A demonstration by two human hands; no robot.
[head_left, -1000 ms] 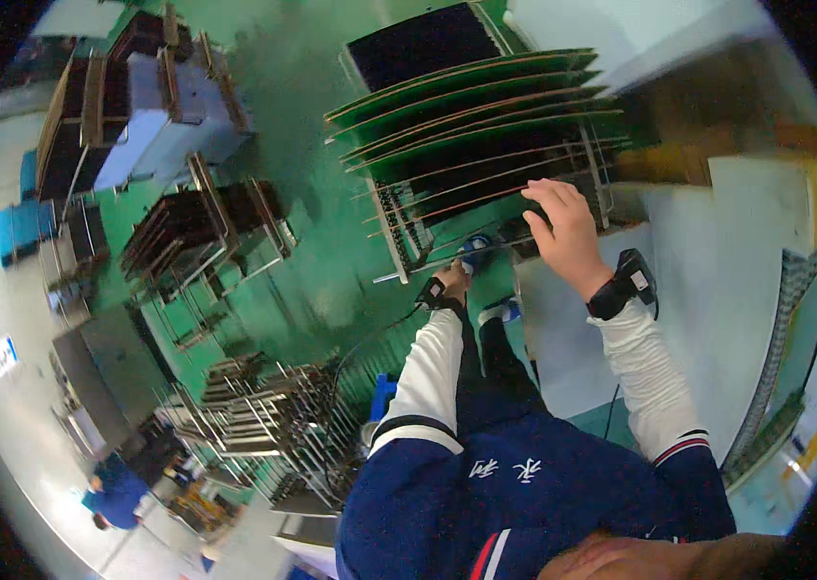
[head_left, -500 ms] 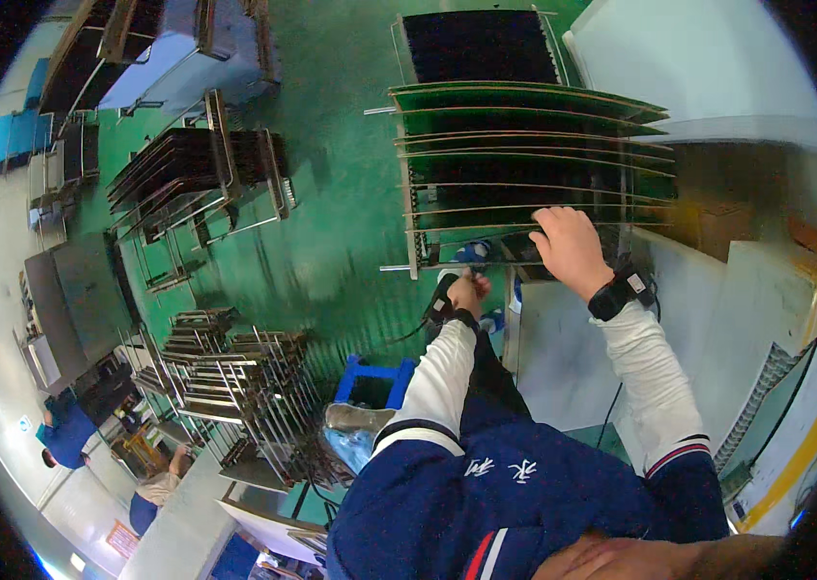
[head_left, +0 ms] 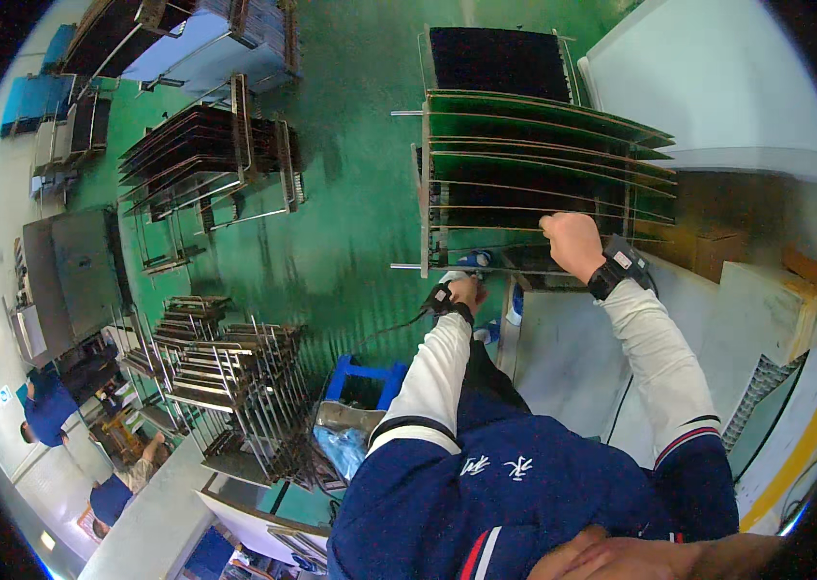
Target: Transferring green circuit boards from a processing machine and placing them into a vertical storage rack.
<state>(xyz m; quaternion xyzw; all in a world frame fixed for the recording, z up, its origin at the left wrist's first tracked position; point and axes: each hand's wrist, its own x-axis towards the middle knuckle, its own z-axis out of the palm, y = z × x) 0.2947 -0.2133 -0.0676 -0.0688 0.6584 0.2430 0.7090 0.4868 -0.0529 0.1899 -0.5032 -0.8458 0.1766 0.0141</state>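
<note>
In front of me stands a metal rack (head_left: 425, 193) with several thin, wide dark-green panels (head_left: 544, 159) slotted in rows, their light edges facing up. My right hand (head_left: 574, 248) is closed at the near panel (head_left: 495, 228), fingertips at its edge toward the right end. My left hand (head_left: 466, 292) hangs lower, by the rack's near left corner and apart from the panels; its fingers are too blurred to read. Both wrists carry a black strap with a small device.
A pale cabinet (head_left: 563, 333) stands close to my right, with cardboard boxes (head_left: 717, 232) beyond it. At left are another loaded rack (head_left: 200, 155), a cluster of metal racks (head_left: 225, 377) and a blue stool (head_left: 362, 382). Two people (head_left: 49, 411) work at the far left.
My right hand has gone from spread fingers above the near panel to closed at its edge. The whole view has shifted slightly; my left hand stays low near the rack's corner.
</note>
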